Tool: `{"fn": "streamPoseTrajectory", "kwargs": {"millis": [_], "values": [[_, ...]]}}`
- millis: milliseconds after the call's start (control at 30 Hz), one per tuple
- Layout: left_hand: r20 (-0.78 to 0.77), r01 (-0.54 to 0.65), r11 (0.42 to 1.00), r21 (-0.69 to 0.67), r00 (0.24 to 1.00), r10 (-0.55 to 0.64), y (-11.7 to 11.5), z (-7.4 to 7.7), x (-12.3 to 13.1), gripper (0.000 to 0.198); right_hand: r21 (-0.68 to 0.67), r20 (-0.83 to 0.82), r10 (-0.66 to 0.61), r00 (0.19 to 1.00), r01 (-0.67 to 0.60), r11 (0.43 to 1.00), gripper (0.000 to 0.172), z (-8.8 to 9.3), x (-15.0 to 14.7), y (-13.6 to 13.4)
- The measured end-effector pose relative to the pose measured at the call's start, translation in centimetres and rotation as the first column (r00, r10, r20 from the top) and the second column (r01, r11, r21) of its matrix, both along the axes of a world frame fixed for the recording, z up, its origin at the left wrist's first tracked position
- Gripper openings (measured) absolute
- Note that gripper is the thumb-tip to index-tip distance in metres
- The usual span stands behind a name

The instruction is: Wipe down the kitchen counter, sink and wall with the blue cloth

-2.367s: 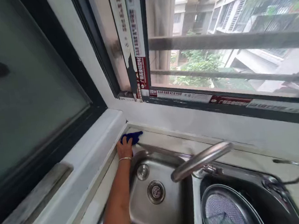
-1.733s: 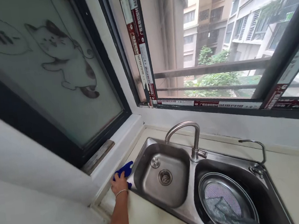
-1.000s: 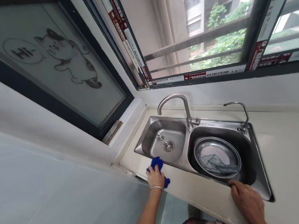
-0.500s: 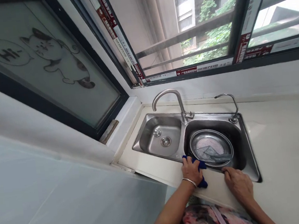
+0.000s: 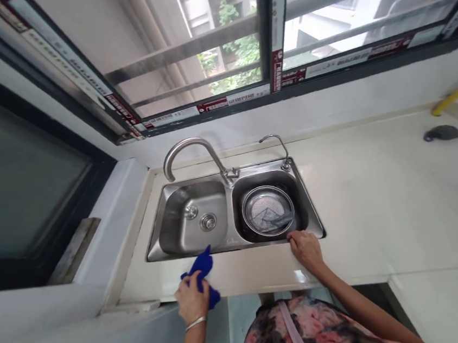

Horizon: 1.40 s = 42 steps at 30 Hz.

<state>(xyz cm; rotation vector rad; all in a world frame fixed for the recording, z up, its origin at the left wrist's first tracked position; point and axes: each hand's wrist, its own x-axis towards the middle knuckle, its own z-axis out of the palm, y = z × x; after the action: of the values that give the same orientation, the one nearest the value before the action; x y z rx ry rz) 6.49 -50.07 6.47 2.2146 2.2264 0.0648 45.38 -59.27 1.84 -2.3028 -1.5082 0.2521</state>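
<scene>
My left hand [image 5: 192, 300] grips a bunched blue cloth [image 5: 203, 265] over the counter strip in front of the left basin. Part of the cloth sticks out past my fingers toward the sink edge. My right hand [image 5: 306, 248] rests with curled fingers at the front rim of the right basin; whether anything is in those fingers is hidden. In the right basin lies a round metal pan [image 5: 250, 213] with a perforated inner surface, and a crumpled grey cloth [image 5: 273, 220] lies in it. The left basin [image 5: 177, 220] shows its drain.
A tall curved faucet [image 5: 197, 141] stands behind the sink, with a thinner spout [image 5: 277, 138] to its right. On the counter [image 5: 363, 201] at far right sits a dark grey lump [image 5: 442, 132] near a yellow pipe [image 5: 456, 94]. The window [image 5: 206, 108] runs along the back.
My left hand has carried the blue cloth left along the front counter, from the right basin to the left one. My right hand stays at the right basin's rim. The view has swung right.
</scene>
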Motion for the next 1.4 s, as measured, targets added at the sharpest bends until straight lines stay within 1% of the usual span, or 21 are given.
{"fn": "streamPoseTrajectory", "kwargs": {"millis": [67,100,133,167,233,333,433,500,567,633,733,800,867,967,1067,1167,1300,1400], "values": [[-0.067,-0.099,0.994,0.052,0.992,0.103,1.5,-0.1,-2.5,0.043,-0.025,-0.013,-0.014,1.0,0.013,1.0,0.029,0.2,0.0,0.2],[-0.089,-0.125,0.99,0.073,0.987,0.131,2.0,-0.1,-3.2,0.044,-0.037,-0.02,-0.019,1.0,0.018,0.999,0.029,0.3,0.0,0.3],[-0.105,-0.125,0.989,0.084,0.986,0.133,2.4,-0.2,-3.6,0.046,-0.046,-0.025,-0.023,0.999,0.021,0.999,0.029,0.3,-0.1,0.3],[-0.115,-0.096,0.992,0.082,0.988,0.105,2.5,-0.3,-3.7,0.046,-0.052,-0.027,-0.024,0.999,0.022,0.998,0.028,0.3,-0.1,0.4],[-0.103,0.042,0.998,0.04,0.994,-0.038,2.3,-0.6,-3.1,0.045,-0.05,-0.022,-0.022,1.0,0.02,0.999,0.028,0.2,-0.1,0.5],[0.01,0.248,0.968,-0.027,0.969,-0.248,1.5,-1.0,-0.7,0.041,-0.04,-0.012,-0.028,1.0,0.027,0.999,0.028,0.1,-0.2,0.6],[0.137,0.39,0.918,-0.074,0.916,-0.378,1.9,-0.8,2.8,0.037,-0.038,-0.014,-0.036,0.999,0.035,0.999,0.028,0.1,-0.4,0.6],[0.185,0.449,0.883,-0.135,0.887,-0.423,3.3,-0.1,5.4,0.036,-0.039,-0.019,-0.037,0.999,0.036,0.999,0.028,0.1,-0.4,0.6],[0.215,0.488,0.843,-0.225,0.869,-0.446,5.6,0.5,7.7,0.037,-0.044,-0.02,-0.039,0.999,0.038,0.998,0.027,0.0,-0.4,0.6],[0.243,0.525,0.792,-0.312,0.85,-0.468,8.1,0.7,9.6,0.035,-0.051,-0.014,-0.042,0.999,0.041,0.998,0.029,-0.3,-0.4,0.5],[0.289,0.596,0.714,-0.367,0.803,-0.521,11.0,0.1,11.1,0.029,-0.04,0.011,-0.047,0.999,0.048,0.998,0.031,-0.9,-0.4,0.5],[0.315,0.63,0.685,-0.367,0.777,-0.546,12.2,-0.7,11.5,0.028,-0.02,0.03,-0.046,0.998,0.047,0.999,0.032,-1.4,-0.4,0.4],[0.322,0.627,0.697,-0.349,0.779,-0.539,13.0,-1.5,11.7,0.028,-0.01,0.045,-0.05,0.998,0.051,0.999,0.032,-1.6,-0.4,0.3],[0.313,0.574,0.764,-0.294,0.813,-0.49,14.2,-2.6,12.6,0.032,-0.037,0.055,-0.053,0.997,0.056,0.998,0.032,-1.6,-0.5,0.3],[0.317,0.523,0.82,-0.231,0.838,-0.445,16.2,-3.5,14.4,0.036,-0.076,0.053,-0.064,0.997,0.068,0.995,0.032,-1.4,-0.5,0.4],[0.337,0.476,0.859,-0.189,0.853,-0.399,19.1,-4.0,16.9,0.036,-0.087,0.043,-0.087,0.995,0.09,0.992,0.032,-1.2,-0.5,0.4],[0.383,0.373,0.918,-0.138,0.875,-0.298,24.2,-4.3,20.5,0.039,-0.067,0.038,-0.113,0.993,0.115,0.991,0.033,-1.2,-0.5,0.3],[0.42,0.303,0.947,-0.108,0.877,-0.233,27.4,-4.5,22.2,0.041,-0.044,0.033,-0.125,0.992,0.126,0.991,0.032,-1.2,-0.5,0.3]]}}
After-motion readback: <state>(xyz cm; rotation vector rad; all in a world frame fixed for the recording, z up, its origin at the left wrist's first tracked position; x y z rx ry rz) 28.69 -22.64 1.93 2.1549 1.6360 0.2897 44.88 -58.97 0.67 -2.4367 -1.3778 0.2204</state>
